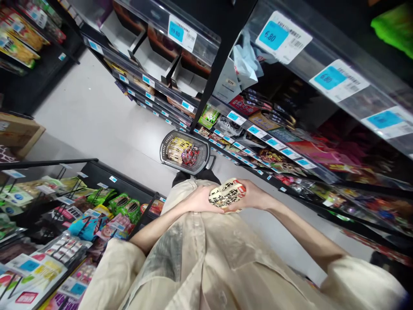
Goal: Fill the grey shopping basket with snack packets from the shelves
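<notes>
Between my two hands, in front of my waist, is a cream snack packet (226,193) with black lettering and a red patch. My left hand (203,199) grips its left side, with the fingers wrapped round it. On the right side my right hand (253,196) closes round its edge; some of its fingers are hidden behind the packet. Beyond my hands, on the floor by my feet, stands a grey shopping basket (163,160). Yellow packs (177,147) and dark red packs (191,155) lie in it.
Tall shelves (206,92) with blue-and-white price tags run along the right, close to my right arm. A low display rack (124,174) of bagged snacks stands on the left. Cardboard boxes (21,133) are at the far left. Grey floor (100,103) shows between the shelves.
</notes>
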`<state>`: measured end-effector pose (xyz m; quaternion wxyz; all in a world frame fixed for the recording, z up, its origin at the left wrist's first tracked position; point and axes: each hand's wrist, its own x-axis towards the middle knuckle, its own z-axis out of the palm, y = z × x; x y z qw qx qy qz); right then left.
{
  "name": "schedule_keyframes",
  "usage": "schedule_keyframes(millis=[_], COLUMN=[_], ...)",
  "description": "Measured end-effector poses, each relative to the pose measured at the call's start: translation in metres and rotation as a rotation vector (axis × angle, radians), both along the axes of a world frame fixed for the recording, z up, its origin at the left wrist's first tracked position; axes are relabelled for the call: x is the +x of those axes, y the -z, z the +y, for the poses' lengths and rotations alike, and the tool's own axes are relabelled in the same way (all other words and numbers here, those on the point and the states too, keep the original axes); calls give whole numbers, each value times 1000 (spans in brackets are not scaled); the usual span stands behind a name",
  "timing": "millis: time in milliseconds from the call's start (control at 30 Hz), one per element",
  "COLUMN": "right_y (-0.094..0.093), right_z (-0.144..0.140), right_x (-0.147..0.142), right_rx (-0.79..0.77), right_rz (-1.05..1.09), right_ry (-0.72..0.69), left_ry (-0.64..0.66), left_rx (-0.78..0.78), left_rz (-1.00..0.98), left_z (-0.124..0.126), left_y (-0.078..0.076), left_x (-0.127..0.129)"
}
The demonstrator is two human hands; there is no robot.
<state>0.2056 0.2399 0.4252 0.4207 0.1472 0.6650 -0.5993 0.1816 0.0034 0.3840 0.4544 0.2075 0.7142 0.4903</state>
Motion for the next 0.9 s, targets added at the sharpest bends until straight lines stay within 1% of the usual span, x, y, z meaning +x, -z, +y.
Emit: schedule_keyframes(millis=[67,200,333,433,533,600,667,733,800,900], right_y=[-7,-10,-9,-4,13,32,52,71,86,101], right_z=[7,15,25,40,58,70,81,91,99,111], right_x=[6,21,37,47,59,67,77,87,97,105], right_rx=[-36,19,52,43,59,42,3,-19,-19,-40], right_rz=[-6,153,188,190,177,140,81,14,-43,-98], right_ry=[38,117,87,90,163,246,362,488,591,640], left_ry=[56,172,238,294,342,365,364,306,214,90], left_rx=[-8,-37,9,-11,-79,-139,-166,-144,-94,-2], left_rz=[19,5,-50,-39,-32,-43,-59,-70,-81,-109], left_z=[15,42,62,77,94,106,116,124,127,123], left_y=[-2,1,4,5,7,9,12,15,18,23], left_x=[-9,-16,-13,-15,-19,-23,-27,-31,-36,-43])
